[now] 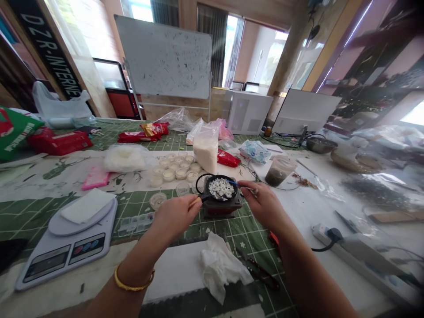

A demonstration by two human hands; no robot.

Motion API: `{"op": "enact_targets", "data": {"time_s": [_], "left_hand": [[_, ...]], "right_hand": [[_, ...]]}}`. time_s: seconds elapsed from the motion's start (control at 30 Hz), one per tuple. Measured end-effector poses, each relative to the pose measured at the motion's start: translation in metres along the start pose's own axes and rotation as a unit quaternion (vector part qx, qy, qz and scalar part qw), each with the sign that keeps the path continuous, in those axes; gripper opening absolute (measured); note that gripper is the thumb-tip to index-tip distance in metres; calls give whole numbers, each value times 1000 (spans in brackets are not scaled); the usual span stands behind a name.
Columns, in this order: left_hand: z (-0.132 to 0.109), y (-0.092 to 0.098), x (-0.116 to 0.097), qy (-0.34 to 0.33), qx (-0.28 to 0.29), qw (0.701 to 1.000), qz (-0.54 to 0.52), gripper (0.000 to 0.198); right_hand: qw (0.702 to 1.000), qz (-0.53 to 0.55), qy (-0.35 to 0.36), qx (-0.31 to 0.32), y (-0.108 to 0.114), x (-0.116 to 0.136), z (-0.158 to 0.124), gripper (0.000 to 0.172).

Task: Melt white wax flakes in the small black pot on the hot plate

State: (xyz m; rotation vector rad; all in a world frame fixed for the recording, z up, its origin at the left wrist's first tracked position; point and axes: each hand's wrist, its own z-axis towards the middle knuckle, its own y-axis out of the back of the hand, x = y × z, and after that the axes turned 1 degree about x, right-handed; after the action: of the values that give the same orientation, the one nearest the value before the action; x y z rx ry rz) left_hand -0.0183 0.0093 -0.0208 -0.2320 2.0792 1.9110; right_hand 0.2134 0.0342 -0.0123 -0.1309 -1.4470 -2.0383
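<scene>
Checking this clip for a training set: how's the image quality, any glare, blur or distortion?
Head view: wide-angle bending curves the whiteboard and table edges; the windows blow out to white; the far right edge smears into haze and blur; the left hand, right hand and small black pan stay fairly sharp.

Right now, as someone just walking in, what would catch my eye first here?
The small black pan of white flakes at the centre stands out, over a dark-red hot plate, its handle in the left hand while the right hand holds a thin blue stick to it. Behind it stand rows of small white-filled cups, and a white digital kitchen scale sits to the left.
</scene>
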Motion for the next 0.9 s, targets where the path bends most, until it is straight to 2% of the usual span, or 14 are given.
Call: {"op": "enact_targets", "data": {"time_s": [0.1, 0.17, 0.3, 0.47, 0.6, 0.73, 0.9], "left_hand": [[0, 0, 0, -3, -2, 1000, -4, 37], [1, -1, 1, -2, -2, 1000, -1, 37], [1, -2, 2, -2, -3, 1000, 3, 38], [0, -2, 2, -6, -9, 1000, 0, 38], [0, -1, 0, -12, -15, 1000, 4, 37], [0, -1, 1, -10, -10, 1000, 4, 37], [0, -4, 3, -8, -18, 1000, 10, 36]], "right_hand": [[998, 9, 13, 66, -5, 0, 1, 31], [998, 28, 5, 49, -5, -2, 1, 30], [999, 17, -32, -33, -8, -7, 5, 30], [997, 60, 11, 42, -13, -4, 5, 28], [996, 75, 36, 16, -6, 6, -2, 27], [996, 52, 63, 28, -3, 7, -4, 24], [998, -19, 12, -57, 1, -4, -1, 25]]}}
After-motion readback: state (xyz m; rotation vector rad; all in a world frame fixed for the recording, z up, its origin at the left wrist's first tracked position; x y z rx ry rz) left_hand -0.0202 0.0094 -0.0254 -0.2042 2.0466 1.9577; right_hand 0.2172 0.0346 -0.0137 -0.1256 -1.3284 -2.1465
